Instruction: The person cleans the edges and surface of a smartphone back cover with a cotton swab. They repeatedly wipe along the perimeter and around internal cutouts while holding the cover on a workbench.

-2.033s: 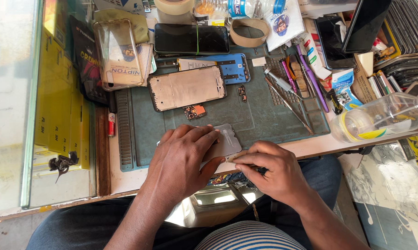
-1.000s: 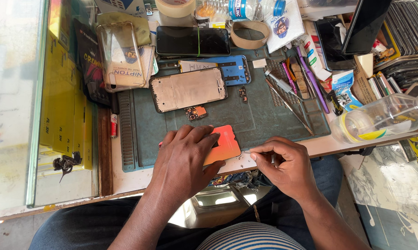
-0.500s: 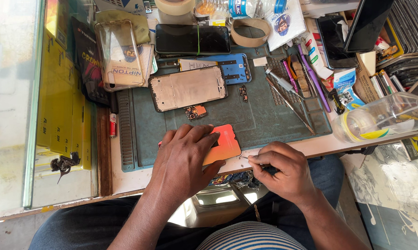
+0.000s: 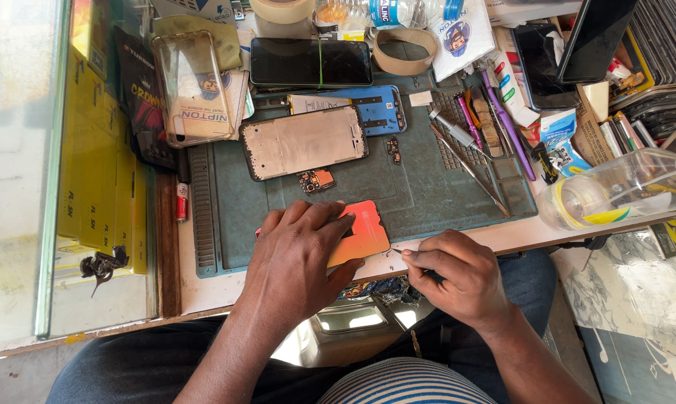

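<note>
- Orange phone back cover (image 4: 362, 232) lies flat at the near edge of the green work mat (image 4: 420, 187), under the left hand (image 4: 300, 251); only its right part shows past the fingers.
- Left hand: palm down, fingers spread, pressing the cover onto the mat, so it's pinning rather than gripping.
- Right hand (image 4: 454, 278): just right of the cover, fingers pinched round a thin tool whose tip points at the cover's lower right corner. Tool too small to tell what kind.
- Progress, my read: teardown looks well along. Bare metal mid-frame (image 4: 303, 142) sits on the mat beyond the left hand, blue board piece (image 4: 375, 108) behind it, small loose parts (image 4: 317, 179) between frame and cover. Cover work looks mid-way; no reassembly to be seen.
- Beyond the right hand: tweezers and pens (image 4: 476, 142) in the mat's tray; clear plastic bottle (image 4: 622, 187) lying on its side further right.
- Dark phone (image 4: 310, 61) and tape roll (image 4: 398, 51) at the table's far side; clear case (image 4: 192, 86) far left.
- Hidden or unclear: most of the cover under the left palm; whether the tool tip touches the cover can't be told; drawer below the table edge mostly blocked by the arms.
</note>
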